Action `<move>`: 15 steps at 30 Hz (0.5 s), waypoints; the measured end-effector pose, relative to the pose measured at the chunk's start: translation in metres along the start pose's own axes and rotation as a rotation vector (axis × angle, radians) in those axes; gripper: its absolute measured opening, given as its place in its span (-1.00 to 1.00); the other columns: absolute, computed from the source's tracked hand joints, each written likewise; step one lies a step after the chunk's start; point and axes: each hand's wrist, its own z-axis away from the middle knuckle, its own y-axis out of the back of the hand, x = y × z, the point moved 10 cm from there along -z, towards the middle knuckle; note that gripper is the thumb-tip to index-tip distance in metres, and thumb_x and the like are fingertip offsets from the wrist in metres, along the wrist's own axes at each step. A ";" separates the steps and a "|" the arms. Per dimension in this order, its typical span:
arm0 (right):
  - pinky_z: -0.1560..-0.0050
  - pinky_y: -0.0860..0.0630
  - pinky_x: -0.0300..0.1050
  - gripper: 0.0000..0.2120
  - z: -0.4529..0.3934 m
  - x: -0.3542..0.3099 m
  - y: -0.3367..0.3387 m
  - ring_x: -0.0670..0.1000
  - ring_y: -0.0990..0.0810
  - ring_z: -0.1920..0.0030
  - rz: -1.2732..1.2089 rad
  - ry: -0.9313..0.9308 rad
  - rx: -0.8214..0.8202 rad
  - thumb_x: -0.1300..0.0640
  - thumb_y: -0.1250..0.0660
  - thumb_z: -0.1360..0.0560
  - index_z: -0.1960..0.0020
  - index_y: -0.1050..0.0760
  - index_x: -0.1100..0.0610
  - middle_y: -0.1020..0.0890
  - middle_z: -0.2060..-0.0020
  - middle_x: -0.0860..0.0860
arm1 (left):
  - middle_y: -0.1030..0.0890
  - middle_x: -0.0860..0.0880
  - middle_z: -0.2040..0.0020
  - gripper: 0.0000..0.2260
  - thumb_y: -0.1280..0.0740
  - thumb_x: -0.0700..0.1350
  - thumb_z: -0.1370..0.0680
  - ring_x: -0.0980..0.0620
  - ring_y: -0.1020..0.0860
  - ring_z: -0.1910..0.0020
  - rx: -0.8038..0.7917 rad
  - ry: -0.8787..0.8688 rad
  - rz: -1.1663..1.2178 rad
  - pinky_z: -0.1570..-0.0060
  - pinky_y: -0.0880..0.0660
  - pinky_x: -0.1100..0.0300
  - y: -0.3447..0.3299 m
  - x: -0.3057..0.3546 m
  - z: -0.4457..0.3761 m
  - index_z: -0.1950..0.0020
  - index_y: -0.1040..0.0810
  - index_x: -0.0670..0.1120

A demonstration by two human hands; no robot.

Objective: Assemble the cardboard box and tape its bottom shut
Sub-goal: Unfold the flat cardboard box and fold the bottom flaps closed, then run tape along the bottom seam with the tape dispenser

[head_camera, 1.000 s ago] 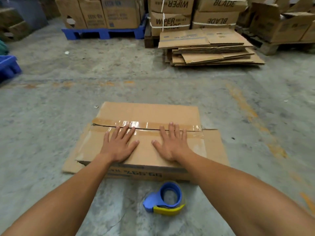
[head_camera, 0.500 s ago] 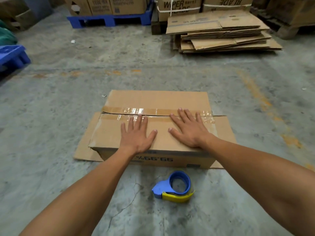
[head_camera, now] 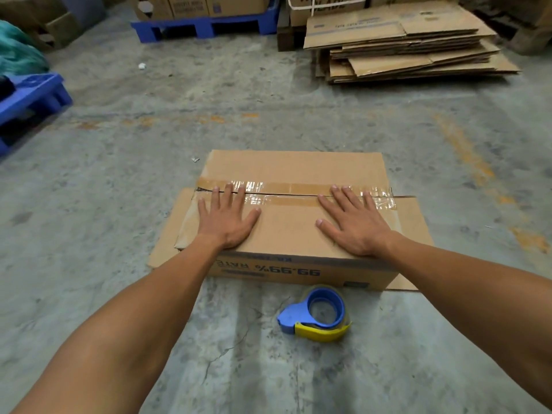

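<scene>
A brown cardboard box (head_camera: 292, 168) stands upside down on the concrete floor, its bottom flaps closed and facing up. A strip of clear tape (head_camera: 292, 192) runs along the centre seam. My left hand (head_camera: 227, 219) lies flat on the near flap at the left, fingers spread, fingertips on the tape. My right hand (head_camera: 355, 222) lies flat at the right in the same way. Both hold nothing. A blue and yellow tape dispenser (head_camera: 316, 315) lies on the floor just in front of the box.
A stack of flattened cartons (head_camera: 409, 43) lies at the back right. A blue pallet (head_camera: 206, 25) with boxes stands at the back, and another blue pallet (head_camera: 30, 97) is at the left. Open flaps spread on the floor beside the box.
My hands have slid apart along the taped seam, the left one toward the left end and the right one toward the right end. The camera has tilted down and closer.
</scene>
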 end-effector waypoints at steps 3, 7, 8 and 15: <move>-0.53 0.26 0.24 -0.31 0.009 0.010 0.001 0.02 0.25 -0.59 0.006 0.013 -0.008 -0.39 0.26 -0.54 -0.60 0.21 -0.16 0.18 -0.61 -0.02 | 0.22 -0.03 -0.61 -0.24 0.20 0.46 -0.48 -0.14 0.26 -0.57 -0.008 0.010 -0.002 -0.45 0.24 -0.29 -0.005 0.009 0.010 -0.59 0.22 0.11; -0.54 0.25 0.22 -0.31 0.030 0.029 0.005 -0.03 0.25 -0.59 0.038 0.043 -0.022 -0.41 0.28 -0.53 -0.59 0.24 -0.19 0.19 -0.61 -0.05 | 0.19 -0.06 -0.61 -0.18 0.19 0.49 -0.44 -0.20 0.23 -0.56 -0.010 0.011 0.005 -0.45 0.22 -0.31 -0.012 0.034 0.033 -0.59 0.18 0.08; -0.54 0.25 0.21 -0.31 0.036 0.035 0.005 -0.04 0.25 -0.58 0.046 0.045 -0.029 -0.42 0.29 -0.52 -0.59 0.25 -0.20 0.19 -0.61 -0.06 | 0.16 -0.07 -0.62 -0.16 0.19 0.50 -0.43 -0.21 0.21 -0.57 -0.004 0.007 0.001 -0.45 0.19 -0.30 -0.013 0.043 0.039 -0.60 0.16 0.07; -0.54 0.25 0.21 -0.34 0.056 0.044 0.008 0.03 0.22 -0.59 -0.007 -0.033 -0.007 -0.35 0.18 -0.57 -0.61 0.17 -0.15 0.13 -0.62 -0.02 | -0.02 -0.04 -0.61 -0.26 0.12 0.39 -0.53 -0.06 0.01 -0.57 0.149 0.005 0.041 -0.46 0.02 -0.24 0.007 0.030 0.048 -0.59 0.00 -0.01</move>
